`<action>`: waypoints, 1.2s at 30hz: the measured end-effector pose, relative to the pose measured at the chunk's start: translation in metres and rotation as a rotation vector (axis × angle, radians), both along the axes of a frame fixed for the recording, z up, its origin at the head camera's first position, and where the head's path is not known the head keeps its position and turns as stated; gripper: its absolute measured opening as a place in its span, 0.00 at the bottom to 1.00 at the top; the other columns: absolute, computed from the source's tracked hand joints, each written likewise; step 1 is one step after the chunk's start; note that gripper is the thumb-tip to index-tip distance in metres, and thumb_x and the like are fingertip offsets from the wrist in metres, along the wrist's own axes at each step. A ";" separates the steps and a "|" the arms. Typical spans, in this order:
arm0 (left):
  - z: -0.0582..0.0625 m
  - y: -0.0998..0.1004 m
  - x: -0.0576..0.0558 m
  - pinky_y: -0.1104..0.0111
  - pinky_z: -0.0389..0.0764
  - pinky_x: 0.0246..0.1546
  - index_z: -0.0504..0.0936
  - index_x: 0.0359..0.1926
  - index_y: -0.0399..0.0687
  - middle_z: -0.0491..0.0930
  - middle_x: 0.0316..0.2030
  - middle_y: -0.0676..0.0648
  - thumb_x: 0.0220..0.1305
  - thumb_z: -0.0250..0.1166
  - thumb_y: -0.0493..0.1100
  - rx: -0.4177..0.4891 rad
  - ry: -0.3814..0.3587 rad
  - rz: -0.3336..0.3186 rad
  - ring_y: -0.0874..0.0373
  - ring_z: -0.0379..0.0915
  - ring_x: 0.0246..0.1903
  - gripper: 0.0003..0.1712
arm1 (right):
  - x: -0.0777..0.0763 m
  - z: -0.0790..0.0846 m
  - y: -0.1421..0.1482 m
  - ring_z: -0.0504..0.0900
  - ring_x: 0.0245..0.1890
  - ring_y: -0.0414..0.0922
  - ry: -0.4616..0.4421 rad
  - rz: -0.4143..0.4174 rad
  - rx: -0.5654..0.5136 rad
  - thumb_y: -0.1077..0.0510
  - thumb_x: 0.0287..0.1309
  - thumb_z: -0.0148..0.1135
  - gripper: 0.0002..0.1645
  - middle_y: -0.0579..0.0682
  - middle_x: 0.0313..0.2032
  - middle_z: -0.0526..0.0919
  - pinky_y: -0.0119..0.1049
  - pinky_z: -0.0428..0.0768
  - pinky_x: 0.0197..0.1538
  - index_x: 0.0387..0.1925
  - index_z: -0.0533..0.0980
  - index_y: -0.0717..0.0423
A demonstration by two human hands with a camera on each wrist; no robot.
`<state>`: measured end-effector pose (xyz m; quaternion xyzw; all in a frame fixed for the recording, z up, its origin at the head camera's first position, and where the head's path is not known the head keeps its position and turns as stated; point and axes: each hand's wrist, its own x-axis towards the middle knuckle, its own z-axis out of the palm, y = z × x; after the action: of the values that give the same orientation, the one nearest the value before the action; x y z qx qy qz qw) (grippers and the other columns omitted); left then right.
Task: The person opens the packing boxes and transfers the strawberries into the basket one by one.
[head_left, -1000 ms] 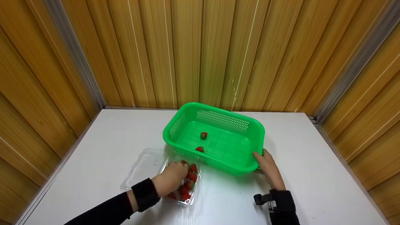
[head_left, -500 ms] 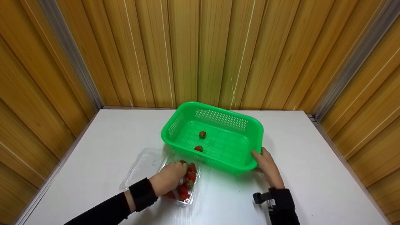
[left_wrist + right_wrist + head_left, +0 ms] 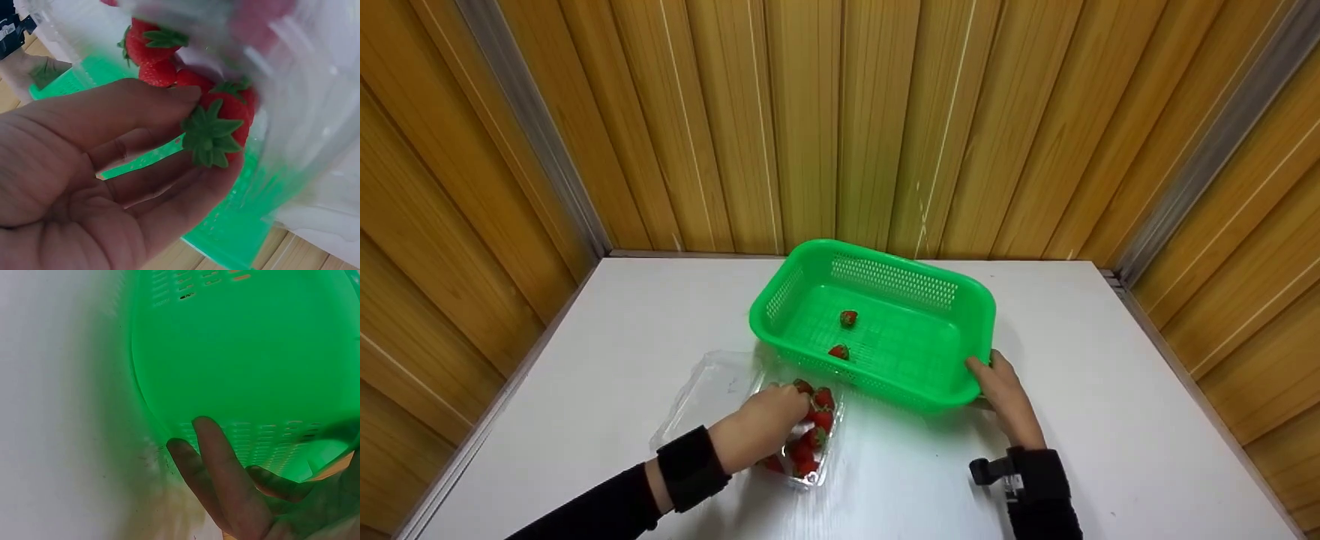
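My left hand (image 3: 769, 421) reaches into a clear plastic box (image 3: 816, 478) of strawberries. Between thumb and fingers it pinches one strawberry (image 3: 211, 136), whose green leafy cap faces the left wrist camera. Other strawberries (image 3: 149, 45) lie just beyond the thumb tip. A green perforated basket (image 3: 979, 315) stands behind the box, set at a slant. Two strawberries, one mid-floor (image 3: 848, 319) and one by the front wall (image 3: 838, 352), are inside it. My right hand (image 3: 1003, 394) holds the basket's right front corner, thumb over the rim and fingers (image 3: 225, 467) against the outer wall.
The box's clear lid (image 3: 697, 397) lies folded out to the left on the white table (image 3: 607, 360). Wood-patterned panels (image 3: 877, 150) wall in the back and both sides. Part of the box sits close against the basket's front.
My left wrist has shifted slightly left while the fingers stay among the strawberries in the box. The right hand keeps its hold on the basket.
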<state>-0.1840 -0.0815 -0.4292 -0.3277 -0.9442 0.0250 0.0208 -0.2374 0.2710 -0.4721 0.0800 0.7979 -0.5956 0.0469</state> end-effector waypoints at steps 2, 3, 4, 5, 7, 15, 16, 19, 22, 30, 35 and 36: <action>0.004 0.001 0.001 0.62 0.78 0.29 0.82 0.26 0.43 0.80 0.25 0.45 0.49 0.74 0.27 0.014 -0.021 0.006 0.50 0.77 0.27 0.10 | 0.000 0.000 0.000 0.82 0.43 0.51 -0.002 -0.003 -0.005 0.53 0.74 0.48 0.30 0.67 0.52 0.76 0.42 0.84 0.42 0.67 0.59 0.71; 0.006 0.002 0.001 0.62 0.78 0.29 0.82 0.26 0.43 0.80 0.25 0.45 0.49 0.73 0.26 0.019 -0.032 0.011 0.50 0.77 0.27 0.10 | 0.000 0.000 0.000 0.82 0.44 0.51 -0.006 -0.004 -0.008 0.53 0.74 0.47 0.30 0.67 0.53 0.76 0.42 0.84 0.42 0.67 0.59 0.71; 0.008 0.002 0.002 0.62 0.78 0.28 0.82 0.25 0.44 0.80 0.25 0.46 0.49 0.73 0.25 0.024 -0.039 0.016 0.50 0.77 0.26 0.11 | 0.000 0.001 0.000 0.82 0.44 0.51 -0.008 -0.003 -0.012 0.53 0.74 0.47 0.31 0.67 0.53 0.76 0.42 0.84 0.42 0.67 0.59 0.71; 0.009 0.002 0.002 0.63 0.78 0.27 0.82 0.25 0.44 0.80 0.25 0.46 0.48 0.72 0.24 0.037 -0.052 0.023 0.51 0.77 0.26 0.12 | 0.000 0.001 0.000 0.82 0.45 0.51 -0.008 -0.003 -0.011 0.53 0.74 0.47 0.31 0.68 0.54 0.76 0.42 0.84 0.42 0.68 0.59 0.71; 0.012 0.003 0.002 0.63 0.78 0.26 0.81 0.24 0.43 0.80 0.24 0.46 0.48 0.71 0.23 0.048 -0.064 0.031 0.52 0.76 0.25 0.13 | 0.000 0.001 0.000 0.82 0.45 0.52 -0.007 -0.001 -0.012 0.53 0.74 0.47 0.31 0.68 0.54 0.76 0.42 0.84 0.42 0.68 0.59 0.71; 0.025 0.007 0.005 0.64 0.78 0.26 0.75 0.22 0.44 0.74 0.22 0.48 0.43 0.76 0.24 0.049 -0.122 0.091 0.56 0.70 0.25 0.18 | 0.000 0.001 0.000 0.82 0.47 0.54 -0.009 -0.002 -0.013 0.51 0.74 0.48 0.32 0.66 0.54 0.76 0.40 0.83 0.42 0.67 0.60 0.69; 0.027 0.008 0.005 0.63 0.78 0.27 0.75 0.23 0.44 0.74 0.22 0.48 0.42 0.76 0.25 0.040 -0.127 0.098 0.56 0.70 0.26 0.18 | 0.000 0.001 0.000 0.82 0.47 0.54 -0.010 0.000 -0.013 0.51 0.74 0.48 0.32 0.66 0.54 0.76 0.40 0.83 0.42 0.68 0.59 0.69; 0.030 0.010 0.003 0.63 0.79 0.29 0.75 0.23 0.44 0.74 0.23 0.48 0.41 0.77 0.26 0.007 -0.099 0.091 0.54 0.72 0.27 0.18 | 0.001 0.001 0.000 0.81 0.49 0.56 -0.012 0.002 -0.012 0.51 0.74 0.48 0.33 0.67 0.55 0.75 0.40 0.83 0.43 0.69 0.58 0.69; 0.031 0.014 0.001 0.64 0.80 0.30 0.77 0.22 0.44 0.76 0.22 0.47 0.45 0.77 0.26 -0.011 -0.009 0.047 0.52 0.75 0.27 0.16 | 0.001 0.001 -0.001 0.81 0.49 0.56 -0.014 0.004 -0.007 0.51 0.74 0.48 0.33 0.68 0.55 0.75 0.41 0.83 0.43 0.69 0.58 0.70; 0.039 0.032 -0.008 0.63 0.84 0.28 0.78 0.23 0.43 0.81 0.27 0.46 0.49 0.76 0.27 -0.008 0.069 0.082 0.50 0.77 0.32 0.14 | 0.000 0.000 -0.002 0.80 0.46 0.52 0.003 -0.012 0.011 0.51 0.73 0.48 0.30 0.64 0.51 0.77 0.39 0.80 0.44 0.66 0.62 0.68; 0.047 0.040 -0.019 0.61 0.86 0.30 0.83 0.27 0.41 0.82 0.30 0.43 0.52 0.69 0.21 0.029 0.098 0.087 0.49 0.78 0.34 0.12 | 0.001 0.000 0.000 0.81 0.46 0.52 0.001 -0.007 0.010 0.50 0.74 0.48 0.31 0.64 0.52 0.77 0.39 0.80 0.44 0.67 0.62 0.68; 0.049 0.041 -0.022 0.61 0.86 0.31 0.83 0.29 0.41 0.83 0.31 0.43 0.52 0.69 0.21 0.038 0.096 0.087 0.49 0.78 0.34 0.12 | 0.001 0.000 0.001 0.81 0.45 0.52 0.000 -0.005 0.006 0.50 0.74 0.47 0.31 0.64 0.51 0.77 0.40 0.81 0.44 0.67 0.62 0.68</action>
<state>-0.2058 -0.0402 -0.3798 -0.2841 -0.9559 0.0234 0.0711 -0.2365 0.2718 -0.4720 0.0821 0.7994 -0.5934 0.0454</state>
